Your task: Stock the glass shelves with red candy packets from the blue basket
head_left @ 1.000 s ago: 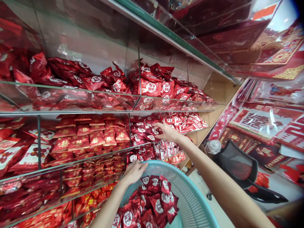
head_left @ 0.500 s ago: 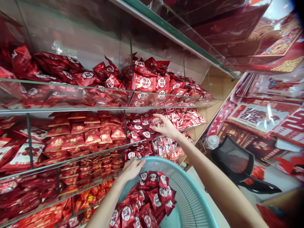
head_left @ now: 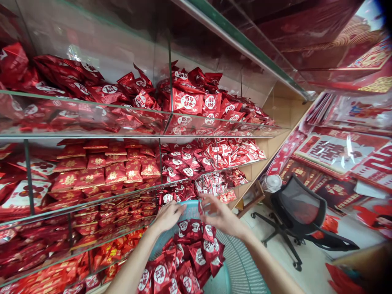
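Observation:
A turquoise mesh basket [head_left: 249, 265] stands below me, filled on one side with dark red candy packets [head_left: 196, 255] bearing white round labels. My left hand [head_left: 168, 214] is closed over the basket's far-left rim. Over the far side of the basket hovers my right hand [head_left: 219, 214], its fingers spread and somewhat blurred, with no packet clearly in them. Just beyond, similar dark red packets [head_left: 180, 160] lie heaped in a glass-fronted shelf compartment.
Glass shelves hold red packets with gold characters [head_left: 113, 173] at left and larger red packets [head_left: 187, 102] above. A glass shelf edge [head_left: 241, 49] juts overhead. To the right are a black office chair [head_left: 301, 206] and red printed goods [head_left: 339, 151].
My right hand has come down from the dark red packets on the shelf to above the basket. My left hand keeps its place on the rim. The view has shifted slightly.

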The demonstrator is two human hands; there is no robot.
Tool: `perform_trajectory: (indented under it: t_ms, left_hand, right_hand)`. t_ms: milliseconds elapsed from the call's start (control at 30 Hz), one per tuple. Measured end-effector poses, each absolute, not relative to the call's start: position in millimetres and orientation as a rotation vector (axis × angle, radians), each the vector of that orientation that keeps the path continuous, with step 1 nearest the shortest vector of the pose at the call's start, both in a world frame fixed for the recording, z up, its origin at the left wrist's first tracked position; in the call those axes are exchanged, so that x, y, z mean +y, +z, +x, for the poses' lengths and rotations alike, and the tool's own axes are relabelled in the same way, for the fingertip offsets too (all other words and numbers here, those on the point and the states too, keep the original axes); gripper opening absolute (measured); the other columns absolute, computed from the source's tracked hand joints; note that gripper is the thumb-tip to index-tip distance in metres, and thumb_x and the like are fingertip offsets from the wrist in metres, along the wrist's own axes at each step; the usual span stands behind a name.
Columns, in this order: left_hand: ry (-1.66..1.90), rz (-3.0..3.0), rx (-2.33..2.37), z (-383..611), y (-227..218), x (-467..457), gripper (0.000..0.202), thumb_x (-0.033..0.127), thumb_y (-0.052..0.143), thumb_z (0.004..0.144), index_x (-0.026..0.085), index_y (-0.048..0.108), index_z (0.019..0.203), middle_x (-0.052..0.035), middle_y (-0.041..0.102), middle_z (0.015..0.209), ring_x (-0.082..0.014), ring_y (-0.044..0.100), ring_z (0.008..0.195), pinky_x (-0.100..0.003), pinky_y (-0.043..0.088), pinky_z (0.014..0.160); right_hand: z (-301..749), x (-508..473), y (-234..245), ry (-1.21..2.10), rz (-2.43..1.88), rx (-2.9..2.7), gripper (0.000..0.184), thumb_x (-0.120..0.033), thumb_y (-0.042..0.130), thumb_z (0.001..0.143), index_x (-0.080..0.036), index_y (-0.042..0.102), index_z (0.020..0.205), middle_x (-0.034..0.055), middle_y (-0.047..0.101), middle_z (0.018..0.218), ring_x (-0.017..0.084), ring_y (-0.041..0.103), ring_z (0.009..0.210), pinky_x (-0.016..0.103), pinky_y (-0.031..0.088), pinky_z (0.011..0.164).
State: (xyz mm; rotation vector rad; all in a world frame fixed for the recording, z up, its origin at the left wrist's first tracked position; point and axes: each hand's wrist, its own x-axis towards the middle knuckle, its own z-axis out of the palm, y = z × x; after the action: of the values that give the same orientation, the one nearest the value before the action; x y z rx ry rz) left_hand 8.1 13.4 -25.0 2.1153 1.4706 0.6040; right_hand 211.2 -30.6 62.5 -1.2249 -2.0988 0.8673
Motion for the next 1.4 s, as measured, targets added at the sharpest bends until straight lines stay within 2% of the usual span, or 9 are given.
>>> perform_trajectory:
  t_ms: [67, 167, 400, 567, 633, 733, 867, 1133, 1400]
  left_hand:
    - [0.604, 2.12, 1.477, 8.4, -24.9, 12.9, 0.057, 0.057, 0.018, 0.082, 0.023, 0.063, 0.073, -0.0004, 0.057, 0.08, -0.0133, 0.052, 0.08, -0.021, 0.035, 0.071]
    - [0.607, 2.121, 1.475, 8.4, -23.7, 11.9, 0.057, 0.056, 0.017, 0.082, 0.023, 0.062, 0.072, -0.0005, 0.056, 0.079, -0.0131, 0.052, 0.079, -0.021, 0.035, 0.071]
    - [0.58, 2.117, 1.498, 8.2, -22.0, 11.2, 0.054, 0.056, 0.021, 0.082, 0.023, 0.063, 0.075, -0.0011, 0.056, 0.08, -0.0138, 0.053, 0.081, -0.022, 0.036, 0.071]
    - [0.618, 2.122, 1.481, 7.9, -23.8, 10.9, 0.053, 0.056, 0.022, 0.082, 0.023, 0.064, 0.075, -0.0017, 0.056, 0.082, -0.0143, 0.053, 0.081, -0.022, 0.036, 0.07]
    - [0.625, 2.125, 1.473, 7.4, -23.9, 10.9, 0.055, 0.056, 0.021, 0.082, 0.022, 0.063, 0.073, -0.0021, 0.056, 0.08, -0.0147, 0.052, 0.081, -0.022, 0.036, 0.07]
    - [0.631, 2.14, 1.452, 7.0, -23.6, 10.9, 0.056, 0.057, 0.019, 0.082, 0.023, 0.063, 0.072, -0.0017, 0.056, 0.078, -0.0147, 0.052, 0.08, -0.022, 0.035, 0.069]
    - [0.635, 2.154, 1.449, 7.3, -23.1, 10.3, 0.056, 0.056, 0.019, 0.082, 0.023, 0.062, 0.07, -0.0006, 0.055, 0.078, -0.0138, 0.051, 0.078, -0.022, 0.034, 0.068]
    - [0.644, 2.161, 1.455, 7.5, -24.5, 9.8, 0.055, 0.057, 0.021, 0.081, 0.022, 0.061, 0.069, 0.0003, 0.053, 0.076, -0.0124, 0.05, 0.076, -0.02, 0.034, 0.068]
    - [0.646, 2.18, 1.465, 8.1, -26.8, 11.7, 0.053, 0.057, 0.023, 0.081, 0.02, 0.058, 0.064, 0.0009, 0.052, 0.074, -0.0119, 0.049, 0.074, -0.02, 0.033, 0.065]
  right_hand:
    - [206.7, -27.8, 31.7, 0.795, -1.428, -2.224, 0.051, -0.021, 0.056, 0.068, -0.019, 0.04, 0.116, 0.0031, 0.059, 0.088, 0.015, 0.057, 0.076, 0.029, 0.045, 0.068]
    - [197.7, -22.3, 3.8, 0.566, -1.73, -2.358, 0.048, -0.018, 0.055, 0.063, -0.015, 0.045, 0.111, 0.0075, 0.061, 0.09, 0.022, 0.057, 0.084, 0.032, 0.042, 0.072]
    - [181.5, -20.7, -1.3, 0.18, -2.039, -2.37, 0.039, -0.023, 0.052, 0.07, -0.013, 0.048, 0.107, 0.0132, 0.06, 0.098, 0.026, 0.057, 0.09, 0.035, 0.04, 0.073]
    - [179.9, -14.2, 35.6, -0.039, -1.962, -2.378, 0.028, -0.033, 0.054, 0.073, -0.015, 0.056, 0.095, 0.0122, 0.062, 0.094, 0.024, 0.057, 0.087, 0.03, 0.039, 0.07]
    - [179.5, -9.5, 67.6, -0.053, -1.908, -2.366, 0.02, -0.034, 0.048, 0.078, -0.017, 0.059, 0.083, 0.009, 0.063, 0.08, 0.02, 0.059, 0.075, 0.027, 0.037, 0.062]
    - [175.8, -0.7, 118.9, -0.104, -1.822, -2.286, 0.03, -0.039, 0.04, 0.082, -0.019, 0.056, 0.066, 0.0056, 0.06, 0.063, 0.016, 0.056, 0.061, 0.026, 0.031, 0.054]
    - [163.6, 16.7, 157.4, -0.164, -1.58, -2.148, 0.026, -0.042, 0.045, 0.079, -0.019, 0.052, 0.071, 0.0033, 0.059, 0.066, 0.014, 0.051, 0.06, 0.025, 0.03, 0.054]
    - [143.6, 43.5, 144.5, -0.086, -1.678, -2.174, 0.043, -0.059, 0.055, 0.065, -0.017, 0.049, 0.075, 0.0047, 0.059, 0.073, 0.019, 0.054, 0.073, 0.026, 0.031, 0.059]
    - [143.7, 38.4, 145.6, -0.051, -1.667, -2.181, 0.031, -0.047, 0.055, 0.069, -0.019, 0.049, 0.08, 0.0024, 0.061, 0.075, 0.017, 0.055, 0.073, 0.025, 0.03, 0.06]
